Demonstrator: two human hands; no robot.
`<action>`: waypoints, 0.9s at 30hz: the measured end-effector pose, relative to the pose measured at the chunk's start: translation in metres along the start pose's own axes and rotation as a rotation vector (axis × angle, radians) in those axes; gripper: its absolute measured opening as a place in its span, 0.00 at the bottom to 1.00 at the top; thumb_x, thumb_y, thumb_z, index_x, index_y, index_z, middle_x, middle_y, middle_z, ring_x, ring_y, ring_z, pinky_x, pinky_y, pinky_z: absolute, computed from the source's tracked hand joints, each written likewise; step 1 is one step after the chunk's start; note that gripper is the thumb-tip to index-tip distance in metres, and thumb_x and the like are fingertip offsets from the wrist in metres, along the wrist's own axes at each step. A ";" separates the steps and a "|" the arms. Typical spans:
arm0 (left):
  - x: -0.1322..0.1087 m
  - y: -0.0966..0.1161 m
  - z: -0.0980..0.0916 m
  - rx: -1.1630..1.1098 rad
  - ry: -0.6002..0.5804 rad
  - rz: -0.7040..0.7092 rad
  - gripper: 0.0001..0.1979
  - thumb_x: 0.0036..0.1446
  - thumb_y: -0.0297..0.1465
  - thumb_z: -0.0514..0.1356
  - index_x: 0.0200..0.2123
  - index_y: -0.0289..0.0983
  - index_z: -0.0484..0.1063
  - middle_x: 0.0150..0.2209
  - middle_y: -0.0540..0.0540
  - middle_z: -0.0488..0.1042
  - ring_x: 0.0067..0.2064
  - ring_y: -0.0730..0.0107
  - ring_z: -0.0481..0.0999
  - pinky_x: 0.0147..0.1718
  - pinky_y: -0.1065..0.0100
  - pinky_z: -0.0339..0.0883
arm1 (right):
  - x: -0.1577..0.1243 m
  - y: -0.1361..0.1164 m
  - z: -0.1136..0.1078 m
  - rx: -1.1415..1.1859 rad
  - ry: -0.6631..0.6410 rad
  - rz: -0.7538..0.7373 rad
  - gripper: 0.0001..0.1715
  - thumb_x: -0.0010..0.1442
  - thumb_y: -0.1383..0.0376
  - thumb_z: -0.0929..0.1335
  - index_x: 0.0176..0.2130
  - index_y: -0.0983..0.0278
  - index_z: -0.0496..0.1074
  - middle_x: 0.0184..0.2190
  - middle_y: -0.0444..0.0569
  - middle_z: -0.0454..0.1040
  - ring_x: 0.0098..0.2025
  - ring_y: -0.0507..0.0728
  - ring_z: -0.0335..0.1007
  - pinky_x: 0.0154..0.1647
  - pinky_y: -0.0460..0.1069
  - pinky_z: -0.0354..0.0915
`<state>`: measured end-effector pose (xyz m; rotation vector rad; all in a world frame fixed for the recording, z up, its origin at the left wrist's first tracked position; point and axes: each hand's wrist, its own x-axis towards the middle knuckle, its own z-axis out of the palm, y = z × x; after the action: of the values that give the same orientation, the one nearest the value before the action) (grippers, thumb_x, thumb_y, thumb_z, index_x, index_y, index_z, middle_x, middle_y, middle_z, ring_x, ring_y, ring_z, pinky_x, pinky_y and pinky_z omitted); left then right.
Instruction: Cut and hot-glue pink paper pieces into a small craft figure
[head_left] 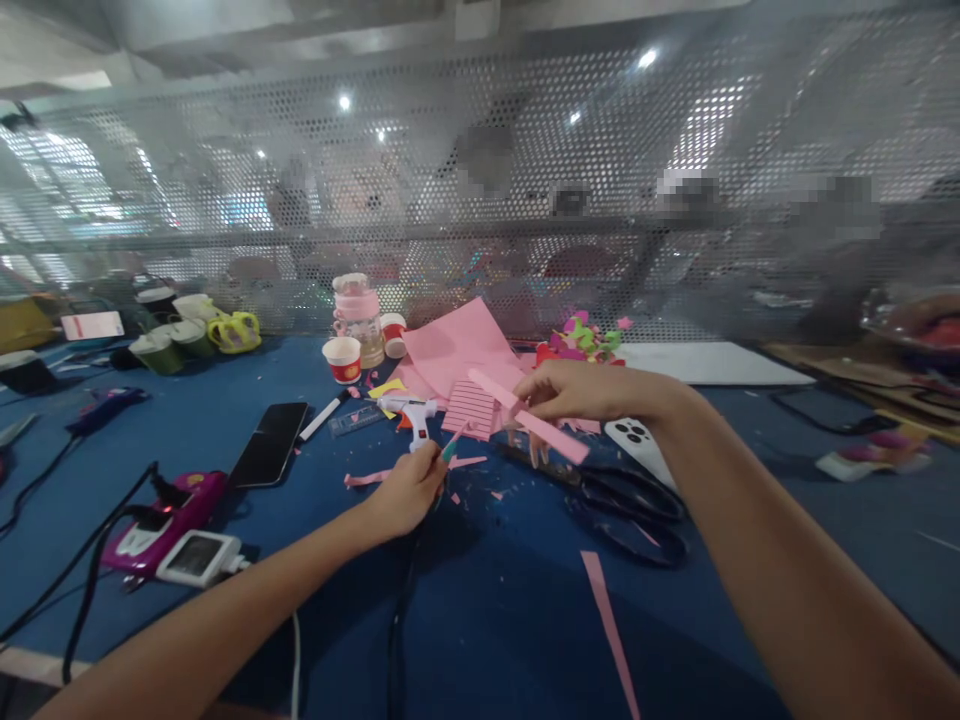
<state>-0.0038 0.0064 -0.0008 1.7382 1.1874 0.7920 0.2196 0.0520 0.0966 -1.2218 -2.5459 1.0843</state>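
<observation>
My right hand [581, 392] pinches a long pink paper strip [529, 415] and holds it slantwise above the blue table [487, 600]. My left hand [409, 490] is closed round a small tool with a teal tip [450, 447], its point close to the strip's lower end. Just behind lies a pink sheet with ruled lines [471, 408], and bigger pink paper [454, 345] is piled further back. Black scissors [622, 505] lie on the table under my right wrist.
A white glue gun [416, 415], a black phone [268, 443], a white phone [637, 445], a marker [322, 415], paper cups [343, 360], a pink jar [358, 320] and coloured scraps [581, 340] surround the work. A magenta device [169, 515] with cables sits left. A perforated metal screen [525, 170] closes the back.
</observation>
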 end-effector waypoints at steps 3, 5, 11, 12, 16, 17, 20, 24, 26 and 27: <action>0.002 -0.001 0.001 -0.041 0.029 0.000 0.12 0.56 0.34 0.49 0.22 0.39 0.53 0.15 0.57 0.59 0.16 0.81 0.57 0.16 0.75 0.50 | 0.002 0.002 0.001 0.032 0.045 -0.023 0.09 0.49 0.63 0.66 0.31 0.64 0.72 0.17 0.42 0.67 0.18 0.48 0.57 0.19 0.44 0.51; 0.003 -0.001 0.001 -0.116 0.073 -0.016 0.12 0.55 0.36 0.49 0.23 0.39 0.54 0.15 0.57 0.59 0.15 0.81 0.57 0.15 0.76 0.50 | 0.003 0.002 0.003 0.060 0.072 -0.028 0.10 0.47 0.63 0.67 0.32 0.64 0.72 0.20 0.43 0.69 0.21 0.49 0.60 0.20 0.44 0.54; 0.008 0.005 -0.001 -0.444 0.163 -0.057 0.17 0.48 0.43 0.56 0.23 0.37 0.56 0.14 0.59 0.58 0.13 0.84 0.53 0.12 0.78 0.46 | 0.003 -0.011 0.007 0.198 -0.045 -0.084 0.09 0.48 0.60 0.67 0.28 0.65 0.70 0.23 0.45 0.71 0.24 0.50 0.65 0.25 0.45 0.59; 0.008 0.006 -0.002 -0.492 0.168 -0.069 0.17 0.47 0.43 0.58 0.23 0.37 0.57 0.14 0.59 0.58 0.13 0.84 0.53 0.12 0.79 0.47 | 0.002 -0.013 0.007 0.252 -0.083 -0.085 0.10 0.49 0.60 0.67 0.28 0.65 0.69 0.24 0.45 0.72 0.24 0.50 0.65 0.25 0.45 0.60; 0.009 0.010 -0.005 -0.661 0.146 -0.136 0.17 0.44 0.41 0.61 0.23 0.36 0.59 0.14 0.58 0.59 0.13 0.85 0.54 0.13 0.79 0.50 | 0.002 -0.016 0.011 0.456 -0.191 -0.068 0.12 0.49 0.59 0.68 0.30 0.65 0.66 0.27 0.47 0.73 0.24 0.50 0.68 0.26 0.45 0.61; 0.009 0.011 -0.005 -0.696 0.139 -0.145 0.17 0.43 0.41 0.62 0.23 0.36 0.59 0.14 0.58 0.59 0.13 0.84 0.55 0.13 0.79 0.51 | 0.003 -0.016 0.013 0.473 -0.204 -0.065 0.12 0.49 0.59 0.68 0.32 0.66 0.67 0.28 0.47 0.73 0.24 0.50 0.68 0.26 0.45 0.61; 0.008 0.015 -0.006 -0.790 0.107 -0.153 0.17 0.43 0.39 0.64 0.23 0.36 0.59 0.13 0.59 0.58 0.13 0.84 0.54 0.13 0.79 0.51 | 0.009 -0.013 0.017 0.448 -0.175 -0.048 0.18 0.51 0.59 0.67 0.41 0.66 0.67 0.29 0.47 0.73 0.25 0.49 0.67 0.24 0.44 0.60; 0.005 0.018 -0.007 -0.866 0.030 -0.137 0.16 0.46 0.39 0.63 0.23 0.35 0.60 0.11 0.59 0.54 0.13 0.84 0.50 0.13 0.79 0.49 | 0.018 -0.008 0.022 0.309 -0.065 -0.021 0.20 0.52 0.59 0.66 0.44 0.66 0.68 0.33 0.48 0.71 0.25 0.48 0.63 0.23 0.43 0.57; 0.004 0.019 -0.007 -0.881 0.053 -0.152 0.15 0.48 0.38 0.61 0.23 0.34 0.61 0.12 0.58 0.55 0.14 0.84 0.52 0.13 0.80 0.50 | 0.020 -0.005 0.023 0.310 -0.050 -0.020 0.20 0.52 0.59 0.66 0.43 0.66 0.70 0.33 0.48 0.70 0.26 0.48 0.63 0.25 0.44 0.58; 0.004 0.019 -0.007 -0.887 0.078 -0.169 0.14 0.50 0.37 0.60 0.23 0.34 0.61 0.13 0.57 0.57 0.14 0.83 0.54 0.14 0.80 0.52 | 0.020 -0.004 0.023 0.347 -0.046 -0.023 0.20 0.51 0.58 0.66 0.43 0.66 0.70 0.32 0.47 0.70 0.26 0.48 0.62 0.25 0.44 0.58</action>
<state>-0.0009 0.0091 0.0198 0.8728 0.8147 1.0730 0.1950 0.0522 0.0785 -1.0846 -2.2652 1.4850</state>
